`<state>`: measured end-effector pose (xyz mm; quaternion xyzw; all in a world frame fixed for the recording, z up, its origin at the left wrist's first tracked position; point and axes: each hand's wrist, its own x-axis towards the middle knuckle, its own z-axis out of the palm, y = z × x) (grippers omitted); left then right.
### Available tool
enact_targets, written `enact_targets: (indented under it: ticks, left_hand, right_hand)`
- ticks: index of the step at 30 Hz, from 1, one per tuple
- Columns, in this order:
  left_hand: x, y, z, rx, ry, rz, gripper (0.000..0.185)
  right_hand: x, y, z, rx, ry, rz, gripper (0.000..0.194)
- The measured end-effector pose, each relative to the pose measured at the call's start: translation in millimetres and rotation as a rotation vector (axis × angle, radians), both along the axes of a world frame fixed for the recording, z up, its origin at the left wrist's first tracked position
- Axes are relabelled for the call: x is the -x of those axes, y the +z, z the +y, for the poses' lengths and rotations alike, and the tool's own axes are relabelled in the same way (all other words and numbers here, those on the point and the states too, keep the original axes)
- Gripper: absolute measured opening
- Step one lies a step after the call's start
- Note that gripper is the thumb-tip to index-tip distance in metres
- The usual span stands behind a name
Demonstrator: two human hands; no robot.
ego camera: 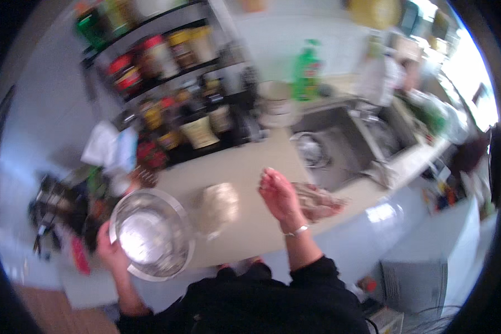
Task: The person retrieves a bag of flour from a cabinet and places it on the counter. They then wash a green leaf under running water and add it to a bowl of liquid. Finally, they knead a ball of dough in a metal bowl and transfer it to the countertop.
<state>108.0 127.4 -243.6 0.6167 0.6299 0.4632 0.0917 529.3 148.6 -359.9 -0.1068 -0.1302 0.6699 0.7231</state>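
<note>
My left hand [112, 251] grips the rim of a round metal basin [152, 236], which is tilted at the left front of the counter. My right hand [277, 194] is over the counter with its fingers curled; nothing large is in it, and blur hides whether it holds something small. A pale, shiny bag or packet [220, 206] lies on the counter [242, 167] between the basin and my right hand. Beside my right wrist, near the sink, lies a crumpled brownish-pink cloth [319, 201].
A double sink [338, 150] with a metal strainer or bowl [310, 149] in it is at the right. A green bottle [307, 73] and a pale round container [277, 102] stand behind. A black rack [150, 83] of jars is at the back left, with clutter [62, 208] farther left.
</note>
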Motion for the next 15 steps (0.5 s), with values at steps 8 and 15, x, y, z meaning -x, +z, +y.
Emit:
enact_targets:
  ticks: [8, 15]
  left_hand:
    - [18, -15, -20, -0.009, 0.136, 0.014, 0.059]
    - [63, -32, -18, 0.086, 0.113, -0.057, 0.062]
  right_hand:
    - [176, 12, -1, 0.003, 0.508, -0.562, 0.030]
    - [283, -29, 23, -0.183, 0.243, -1.205, 0.041]
